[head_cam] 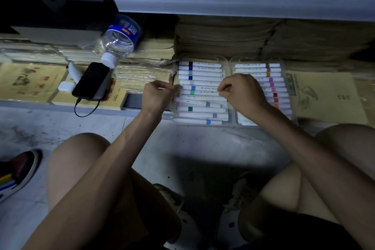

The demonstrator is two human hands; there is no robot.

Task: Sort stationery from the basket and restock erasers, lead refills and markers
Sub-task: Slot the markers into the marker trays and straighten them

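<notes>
Restocking markers: left hand (160,94) and right hand (243,93) each pinch one end of a white plastic marker (203,88), held level over the middle rows of the left clear plastic tray (203,57) on the low shelf (30,104). Next, likely: seat it flat in line, then release.

You wear dark shorts (294,231): the cloth looks black over your right thigh and duller and brownish over your left, though in this dim light the true colour is hard to tell. Your knees (81,148) show bare past the hems. On your feet are pale, whitish lace-up sneakers (188,227) with light laces and rounded toes, the uppers slightly scuffed. Your forearms (121,148) are bare all the way to your left hand (157,95) and right hand (243,95).
</notes>
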